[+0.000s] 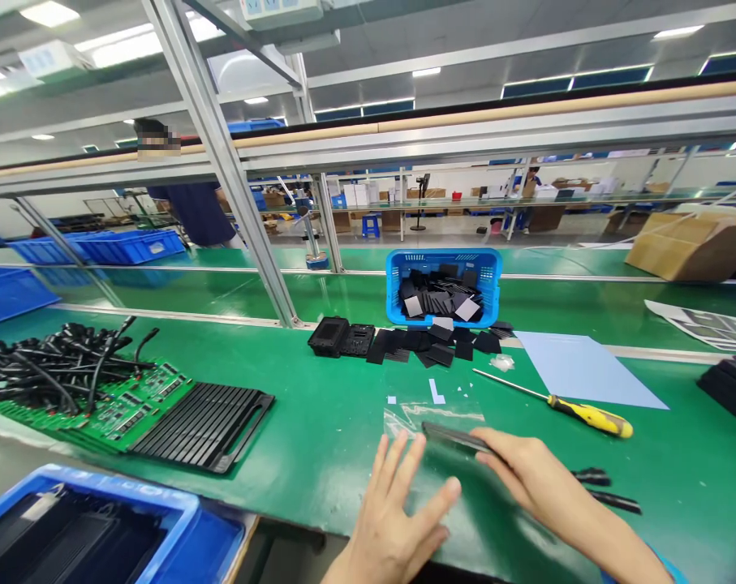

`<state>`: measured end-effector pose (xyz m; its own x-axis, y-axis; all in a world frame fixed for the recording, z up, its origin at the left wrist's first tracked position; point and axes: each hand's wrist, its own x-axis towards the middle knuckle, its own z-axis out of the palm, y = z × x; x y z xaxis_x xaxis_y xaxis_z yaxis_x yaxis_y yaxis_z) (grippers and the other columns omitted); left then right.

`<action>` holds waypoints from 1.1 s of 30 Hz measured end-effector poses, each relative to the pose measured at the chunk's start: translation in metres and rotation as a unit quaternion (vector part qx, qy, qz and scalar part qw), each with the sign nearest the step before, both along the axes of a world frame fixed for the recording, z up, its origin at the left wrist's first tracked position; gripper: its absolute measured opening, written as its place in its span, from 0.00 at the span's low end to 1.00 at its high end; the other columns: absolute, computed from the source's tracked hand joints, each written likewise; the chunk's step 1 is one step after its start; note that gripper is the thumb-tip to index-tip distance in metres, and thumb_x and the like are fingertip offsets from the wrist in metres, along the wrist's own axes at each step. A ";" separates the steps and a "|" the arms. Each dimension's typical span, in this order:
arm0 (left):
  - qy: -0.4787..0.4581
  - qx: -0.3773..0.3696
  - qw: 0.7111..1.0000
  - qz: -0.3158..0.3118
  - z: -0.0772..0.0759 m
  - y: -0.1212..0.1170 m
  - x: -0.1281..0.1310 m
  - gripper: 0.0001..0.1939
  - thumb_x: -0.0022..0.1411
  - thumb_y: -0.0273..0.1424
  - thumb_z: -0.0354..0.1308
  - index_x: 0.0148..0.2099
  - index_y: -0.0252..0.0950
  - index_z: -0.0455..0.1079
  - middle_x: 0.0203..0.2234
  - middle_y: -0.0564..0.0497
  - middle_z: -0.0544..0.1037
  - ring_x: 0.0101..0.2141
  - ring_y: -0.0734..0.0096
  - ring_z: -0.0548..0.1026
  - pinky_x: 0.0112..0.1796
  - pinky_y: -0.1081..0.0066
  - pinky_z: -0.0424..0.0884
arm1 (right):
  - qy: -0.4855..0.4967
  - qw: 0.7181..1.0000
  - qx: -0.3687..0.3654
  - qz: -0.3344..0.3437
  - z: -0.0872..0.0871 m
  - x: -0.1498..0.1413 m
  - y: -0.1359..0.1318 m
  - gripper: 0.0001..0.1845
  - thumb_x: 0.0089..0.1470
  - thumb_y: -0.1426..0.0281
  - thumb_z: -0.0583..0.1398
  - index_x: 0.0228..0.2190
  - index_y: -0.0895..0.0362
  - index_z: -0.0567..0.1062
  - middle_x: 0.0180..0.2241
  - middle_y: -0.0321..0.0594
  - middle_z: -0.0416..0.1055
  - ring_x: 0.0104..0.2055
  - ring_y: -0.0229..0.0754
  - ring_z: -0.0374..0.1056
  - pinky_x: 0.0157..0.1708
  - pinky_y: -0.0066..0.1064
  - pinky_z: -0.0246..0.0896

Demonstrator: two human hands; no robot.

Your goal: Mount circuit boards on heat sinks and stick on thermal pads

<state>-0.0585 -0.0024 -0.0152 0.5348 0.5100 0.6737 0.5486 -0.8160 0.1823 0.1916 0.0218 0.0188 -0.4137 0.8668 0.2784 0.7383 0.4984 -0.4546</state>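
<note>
My left hand (398, 507) hovers near the front edge of the green bench with its fingers stretched out and spread, holding nothing. My right hand (529, 474) is beside it, fingers pinched on the end of a thin dark flat strip (449, 436) that points left over a clear plastic bag (432, 418). Small white scraps (436, 392) lie just beyond the bag. A yellow-handled screwdriver (590, 416) rests to the right of my hands.
A blue basket (444, 261) of black square pads stands at the back, with loose pads (434, 345) and a black housing (329, 335) before it. Left: green circuit boards (124, 405), black cables (45, 369), a ribbed black tray (206, 423). A pale blue sheet (587, 369) lies right. A person stands beyond the rack.
</note>
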 end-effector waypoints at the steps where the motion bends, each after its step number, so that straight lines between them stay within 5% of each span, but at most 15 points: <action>1: -0.028 -0.008 0.999 0.025 -0.001 0.000 -0.003 0.36 0.58 0.23 0.59 0.66 0.46 0.55 0.67 0.38 0.53 0.64 0.40 0.52 0.57 0.38 0.55 | -0.021 0.998 0.059 -0.013 -0.004 0.005 0.005 0.18 0.63 0.71 0.48 0.48 0.55 0.74 0.45 0.47 0.76 0.44 0.50 0.74 0.40 0.37 0.71; 4: -0.147 -0.098 0.982 0.072 -0.006 -0.001 -0.004 0.37 0.61 0.20 0.54 0.68 0.44 0.49 0.63 0.39 0.61 0.63 0.51 0.59 0.58 0.48 0.60 | -0.065 0.986 0.153 -0.021 -0.014 0.016 0.017 0.22 0.60 0.77 0.44 0.44 0.58 0.75 0.41 0.51 0.77 0.40 0.51 0.75 0.37 0.38 0.72; 6: -0.245 -0.229 0.941 0.056 -0.012 -0.002 0.005 0.34 0.63 0.24 0.54 0.68 0.44 0.48 0.61 0.40 0.65 0.60 0.55 0.64 0.57 0.53 0.63 | -0.032 0.990 0.136 -0.030 -0.014 0.016 0.019 0.19 0.61 0.74 0.47 0.43 0.56 0.76 0.39 0.48 0.78 0.36 0.49 0.76 0.32 0.36 0.72; 10: -0.450 -0.479 0.752 -0.043 -0.020 0.000 0.037 0.29 0.62 0.37 0.59 0.64 0.40 0.58 0.54 0.38 0.72 0.51 0.57 0.73 0.52 0.59 0.69 | 0.195 0.978 -0.022 -0.070 -0.001 -0.006 0.009 0.16 0.60 0.61 0.57 0.45 0.54 0.75 0.36 0.40 0.78 0.34 0.46 0.75 0.34 0.33 0.71; 13: -0.504 -0.548 0.659 -0.104 -0.015 0.005 0.058 0.26 0.58 0.41 0.64 0.55 0.36 0.68 0.43 0.41 0.77 0.41 0.62 0.77 0.41 0.66 0.75 | 0.401 0.894 -0.194 -0.038 0.003 -0.029 -0.001 0.19 0.56 0.56 0.62 0.43 0.55 0.77 0.38 0.40 0.78 0.37 0.45 0.73 0.37 0.32 0.70; 17: -0.517 -0.543 0.658 -0.068 -0.005 0.012 0.065 0.23 0.53 0.42 0.67 0.47 0.33 0.73 0.28 0.51 0.73 0.29 0.70 0.75 0.27 0.73 0.75 | 0.554 0.772 -0.308 -0.048 -0.008 -0.051 -0.008 0.23 0.51 0.53 0.66 0.43 0.55 0.78 0.35 0.39 0.78 0.31 0.40 0.70 0.28 0.26 0.66; 24: -0.502 -0.510 0.698 -0.007 -0.007 0.008 0.053 0.18 0.52 0.40 0.68 0.40 0.32 0.76 0.22 0.54 0.69 0.22 0.75 0.69 0.21 0.76 0.72 | 0.618 0.714 -0.317 -0.086 -0.030 -0.065 -0.014 0.21 0.47 0.55 0.69 0.40 0.54 0.80 0.35 0.40 0.78 0.35 0.45 0.71 0.31 0.30 0.66; 26: -0.532 -0.509 0.676 -0.023 -0.008 0.004 0.051 0.18 0.51 0.38 0.69 0.43 0.34 0.76 0.27 0.50 0.76 0.29 0.69 0.75 0.30 0.73 0.76 | 0.624 0.706 -0.324 -0.081 -0.031 -0.073 -0.017 0.20 0.49 0.54 0.68 0.40 0.54 0.80 0.34 0.40 0.78 0.35 0.46 0.71 0.33 0.32 0.66; 29: -0.629 -0.543 0.553 -0.061 -0.009 -0.001 0.049 0.21 0.49 0.39 0.71 0.44 0.36 0.77 0.38 0.44 0.82 0.45 0.58 0.77 0.49 0.64 0.71 | 0.619 0.713 -0.325 -0.059 -0.031 -0.087 -0.023 0.22 0.49 0.51 0.66 0.39 0.55 0.80 0.34 0.40 0.77 0.37 0.48 0.71 0.42 0.37 0.66; 31: -0.679 -0.562 0.468 -0.056 -0.010 -0.002 0.046 0.19 0.48 0.40 0.71 0.40 0.36 0.79 0.37 0.44 0.83 0.45 0.55 0.78 0.52 0.59 0.68 | 0.574 0.756 -0.311 -0.040 -0.029 -0.091 -0.021 0.23 0.50 0.49 0.64 0.37 0.56 0.80 0.34 0.41 0.76 0.38 0.48 0.70 0.45 0.39 0.64; 33: -0.703 -0.571 0.422 -0.039 -0.011 -0.002 0.038 0.17 0.47 0.39 0.72 0.39 0.36 0.79 0.35 0.45 0.83 0.42 0.55 0.79 0.52 0.55 0.69 | 0.477 0.832 -0.281 -0.011 -0.025 -0.087 -0.013 0.23 0.53 0.48 0.61 0.30 0.57 0.80 0.32 0.41 0.75 0.37 0.47 0.70 0.42 0.36 0.64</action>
<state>-0.0203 -0.0040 -0.0260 0.0612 0.9496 -0.3075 -0.7773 0.2386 0.5822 0.1051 0.0090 -0.0062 -0.2197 0.9754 0.0188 -0.0869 -0.0004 -0.9962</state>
